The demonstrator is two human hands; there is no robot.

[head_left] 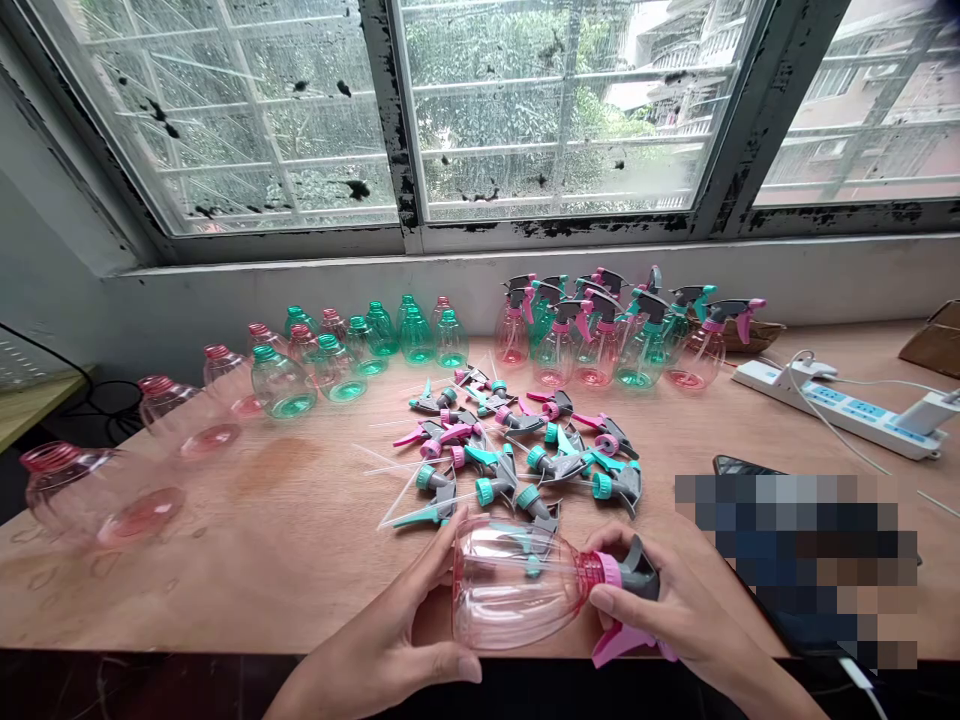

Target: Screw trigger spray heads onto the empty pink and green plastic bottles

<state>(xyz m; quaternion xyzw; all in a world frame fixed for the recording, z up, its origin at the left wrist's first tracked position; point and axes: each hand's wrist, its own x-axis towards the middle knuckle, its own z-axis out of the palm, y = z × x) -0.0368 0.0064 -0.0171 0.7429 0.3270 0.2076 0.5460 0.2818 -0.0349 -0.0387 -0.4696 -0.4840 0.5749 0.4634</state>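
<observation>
A clear pink spray bottle [517,590] lies on its side in the air above the table's front edge, its neck pointing right. My left hand [401,625] is closed around its base, the thumb below and the fingers behind. On the neck sits a trigger spray head [639,572] with a pink collar and pink trigger. My right hand [686,605] pinches that collar between thumb and fingers. Just beyond the bottle is a loose pile of trigger spray heads [559,465] in teal, pink and grey, their thin clear tubes pointing various ways.
Open pink and green bottles [283,385] stand along the left and back. Several bottles with spray heads [555,350] stand at the back right. A white power strip [840,405] with cables and a blurred phone [742,465] are on the right. Windows [555,110] rise behind.
</observation>
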